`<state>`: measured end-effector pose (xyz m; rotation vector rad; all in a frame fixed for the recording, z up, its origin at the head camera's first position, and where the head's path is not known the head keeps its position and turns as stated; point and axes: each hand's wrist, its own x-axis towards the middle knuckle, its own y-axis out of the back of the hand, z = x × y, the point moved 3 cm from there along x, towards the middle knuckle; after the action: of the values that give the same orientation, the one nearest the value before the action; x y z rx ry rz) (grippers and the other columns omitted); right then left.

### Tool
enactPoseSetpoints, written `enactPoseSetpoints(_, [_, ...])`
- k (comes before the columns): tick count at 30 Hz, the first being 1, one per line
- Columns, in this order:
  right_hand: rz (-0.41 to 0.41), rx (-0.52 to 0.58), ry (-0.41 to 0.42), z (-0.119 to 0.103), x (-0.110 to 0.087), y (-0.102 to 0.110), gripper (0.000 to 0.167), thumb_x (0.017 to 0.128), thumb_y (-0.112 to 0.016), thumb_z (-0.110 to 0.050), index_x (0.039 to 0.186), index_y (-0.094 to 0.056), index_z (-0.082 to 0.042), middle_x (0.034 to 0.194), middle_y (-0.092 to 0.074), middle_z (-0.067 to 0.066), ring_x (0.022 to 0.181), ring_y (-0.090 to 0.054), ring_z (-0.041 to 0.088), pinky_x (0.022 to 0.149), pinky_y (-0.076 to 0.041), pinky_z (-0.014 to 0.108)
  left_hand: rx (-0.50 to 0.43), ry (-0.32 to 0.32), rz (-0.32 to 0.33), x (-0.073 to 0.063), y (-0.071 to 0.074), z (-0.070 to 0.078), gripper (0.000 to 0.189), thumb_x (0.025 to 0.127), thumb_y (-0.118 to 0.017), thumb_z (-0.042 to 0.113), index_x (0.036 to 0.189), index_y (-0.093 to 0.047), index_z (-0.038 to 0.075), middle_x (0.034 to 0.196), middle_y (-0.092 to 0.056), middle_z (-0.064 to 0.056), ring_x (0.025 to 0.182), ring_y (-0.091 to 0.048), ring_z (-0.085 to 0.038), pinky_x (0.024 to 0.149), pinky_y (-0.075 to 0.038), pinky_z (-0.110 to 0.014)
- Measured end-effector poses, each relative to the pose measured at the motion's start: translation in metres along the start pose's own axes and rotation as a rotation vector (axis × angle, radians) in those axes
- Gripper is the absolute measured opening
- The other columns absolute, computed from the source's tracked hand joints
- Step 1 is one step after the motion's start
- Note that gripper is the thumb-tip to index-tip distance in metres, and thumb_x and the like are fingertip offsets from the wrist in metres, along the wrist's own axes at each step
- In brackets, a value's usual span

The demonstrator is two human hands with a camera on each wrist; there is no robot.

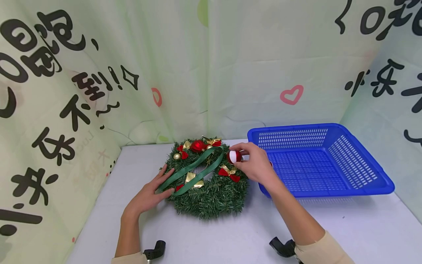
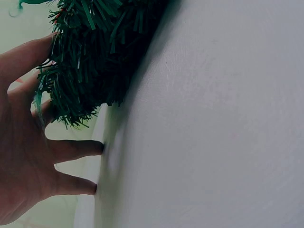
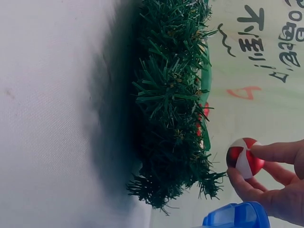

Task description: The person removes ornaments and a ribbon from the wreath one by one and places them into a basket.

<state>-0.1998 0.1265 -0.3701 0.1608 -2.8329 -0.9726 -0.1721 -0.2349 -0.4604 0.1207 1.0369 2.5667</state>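
A green Christmas wreath [image 1: 211, 201] lies on the white table, with red and gold bows, small gold balls and a shiny red ball [image 1: 199, 146] along its far side. A green ribbon [image 1: 206, 171] loops across its middle. My left hand [image 1: 150, 194] rests at the wreath's left edge with fingers spread, near the ribbon's end; in the left wrist view two of its fingertips [image 2: 97, 148] reach the tabletop. Between thumb and fingers my right hand [image 1: 255, 161] pinches a red and white Christmas ball [image 3: 245, 158], held above the wreath's right edge.
A blue plastic basket [image 1: 366, 191] with slotted walls stands on the table [image 1: 211, 242] to the right, close beside the right hand. Behind the table hangs a pale green curtain [image 1: 230, 73] with black lettering. Black wrist-worn mounts [image 1: 155, 250] show near both sleeves.
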Motion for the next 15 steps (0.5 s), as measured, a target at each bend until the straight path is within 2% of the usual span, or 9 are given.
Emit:
enactPoseSetpoints(7, [0.017,0.020,0.029,-0.003,-0.005,0.002,0.042,0.087,-0.078,0.001,0.126,-0.074,-0.010,0.129,-0.065,0.017,0.119,-0.067,0.039,0.091,-0.061,0.051,-0.002,0.004,0.001,0.000,0.000,0.000,0.071,0.105,-0.064,0.035,0.166,-0.030,0.028,0.177,-0.006,-0.001,0.159,-0.013,-0.045,0.117,-0.025,-0.075])
enactPoseSetpoints(15, [0.015,0.046,0.019,-0.003,-0.012,0.006,0.042,0.088,-0.078,0.003,0.128,-0.073,-0.009,0.131,-0.064,0.016,0.122,-0.065,0.036,0.095,-0.060,0.048,0.000,0.002,0.003,0.000,0.000,0.000,0.071,0.105,-0.064,0.036,0.166,-0.030,0.028,0.177,-0.006,-0.001,0.159,-0.014,-0.046,0.117,-0.025,-0.076])
